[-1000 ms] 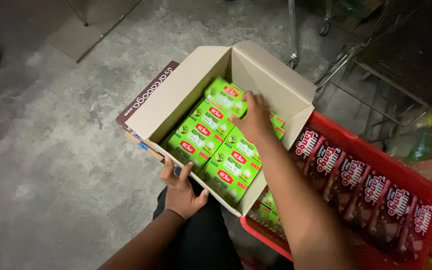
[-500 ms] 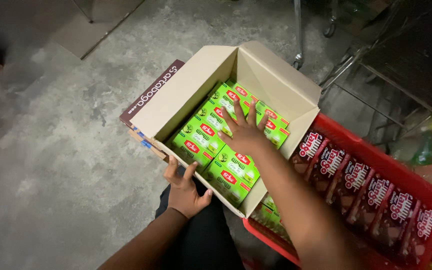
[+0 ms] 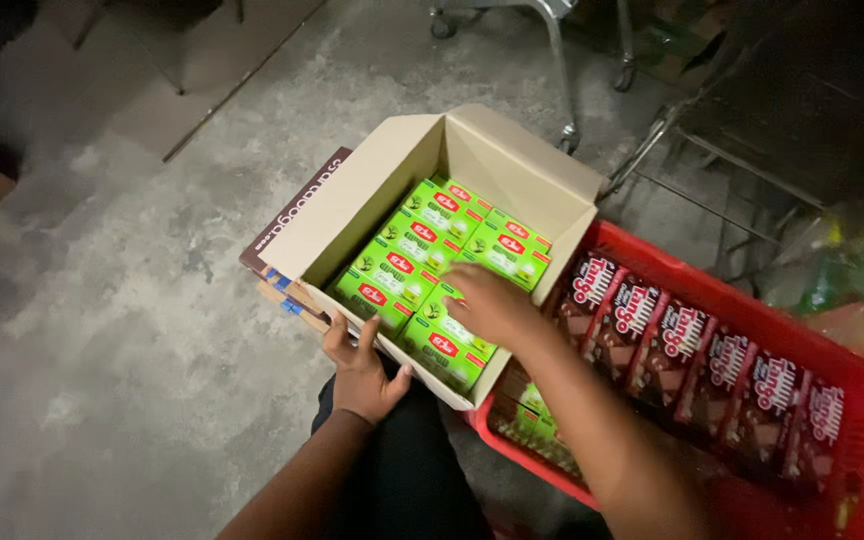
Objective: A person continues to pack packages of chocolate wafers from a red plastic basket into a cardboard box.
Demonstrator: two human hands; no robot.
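Green packs (image 3: pixel 422 262) fill a cardboard box (image 3: pixel 532 165) on the floor (image 3: pixel 102 350). The right hand (image 3: pixel 487 305) lies flat on the packs at the near right side, fingers spread, holding nothing. The left hand (image 3: pixel 362 370) grips the near box wall. A red crate (image 3: pixel 852 385) with brown packs (image 3: pixel 702 360) touches the box.

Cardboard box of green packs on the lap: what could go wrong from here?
The cardboard box sits tilted, steadied only by the left hand at its near edge; if that grip slips it could tip and spill the green packs. The right hand presses on the nearest packs, which might dent them. The red crate of brown packs sits tight against the box, so a pack lifted out could knock it.
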